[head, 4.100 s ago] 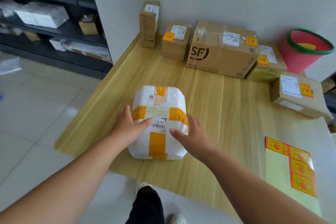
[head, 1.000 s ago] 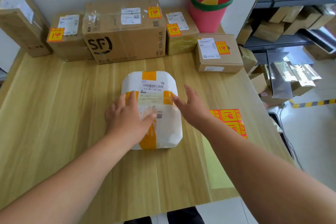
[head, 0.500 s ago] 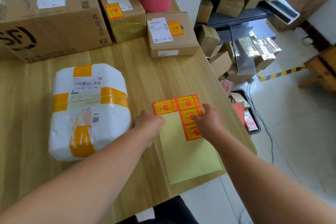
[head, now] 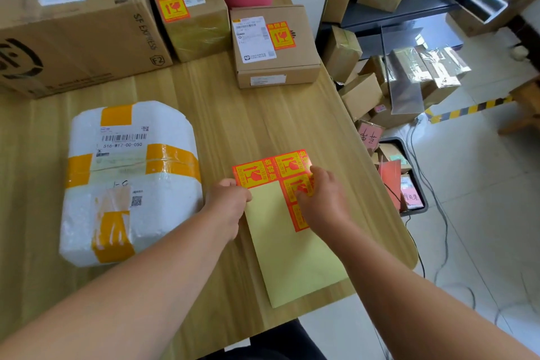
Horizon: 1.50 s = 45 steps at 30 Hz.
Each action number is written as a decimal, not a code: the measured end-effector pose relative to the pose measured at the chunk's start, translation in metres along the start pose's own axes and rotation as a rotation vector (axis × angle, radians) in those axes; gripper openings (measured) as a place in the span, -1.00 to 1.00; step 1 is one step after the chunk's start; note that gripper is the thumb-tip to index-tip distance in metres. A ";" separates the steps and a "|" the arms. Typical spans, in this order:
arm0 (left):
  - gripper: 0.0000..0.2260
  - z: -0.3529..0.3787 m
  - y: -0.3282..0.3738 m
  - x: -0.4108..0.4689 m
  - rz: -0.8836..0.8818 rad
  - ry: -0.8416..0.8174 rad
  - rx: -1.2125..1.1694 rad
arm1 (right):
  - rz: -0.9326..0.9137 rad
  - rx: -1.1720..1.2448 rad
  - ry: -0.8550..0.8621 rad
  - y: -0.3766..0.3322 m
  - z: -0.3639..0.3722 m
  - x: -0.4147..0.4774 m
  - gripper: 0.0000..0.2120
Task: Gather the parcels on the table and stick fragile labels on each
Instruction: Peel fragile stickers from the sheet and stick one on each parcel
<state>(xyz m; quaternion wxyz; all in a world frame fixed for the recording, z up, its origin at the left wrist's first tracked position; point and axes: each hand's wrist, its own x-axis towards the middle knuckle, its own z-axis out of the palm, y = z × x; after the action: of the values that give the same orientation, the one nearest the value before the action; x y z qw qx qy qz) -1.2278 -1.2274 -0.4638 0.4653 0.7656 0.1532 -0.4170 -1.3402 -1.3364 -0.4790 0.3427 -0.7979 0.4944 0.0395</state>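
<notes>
Head view: left hand (head: 226,202) and right hand (head: 323,199) pinch label sheet (head: 292,260).

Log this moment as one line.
step: peel label | left hand: holds label sheet | right hand: pinches fragile label | white parcel: no fragile label visible

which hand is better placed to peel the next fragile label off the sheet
Right. The right hand has its fingertips on the fragile labels, while the left hand holds the label sheet by its left corner, steadying it.

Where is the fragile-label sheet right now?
Head view: the label sheet lies near the table's right edge, just right of the white foam parcel.
</notes>
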 end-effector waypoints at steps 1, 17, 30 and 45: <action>-0.79 -0.001 0.001 -0.002 0.007 0.001 0.007 | -0.024 -0.003 0.008 -0.002 0.001 -0.001 -0.45; -0.79 -0.008 0.034 -0.030 0.207 -0.079 -0.091 | -0.749 -0.072 0.138 -0.060 -0.015 0.003 -0.84; -0.83 -0.013 0.044 -0.039 0.301 -0.037 -0.015 | -0.838 -0.105 0.175 -0.066 -0.013 0.010 -0.93; -0.84 -0.012 0.038 -0.042 0.306 0.051 0.094 | -0.658 0.093 0.056 -0.078 -0.029 0.006 -0.89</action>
<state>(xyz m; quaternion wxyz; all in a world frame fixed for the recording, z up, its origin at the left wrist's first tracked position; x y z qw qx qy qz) -1.2239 -1.2309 -0.4060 0.4831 0.8112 0.0269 -0.3285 -1.2818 -1.3363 -0.4200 0.3595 -0.8990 0.2204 -0.1178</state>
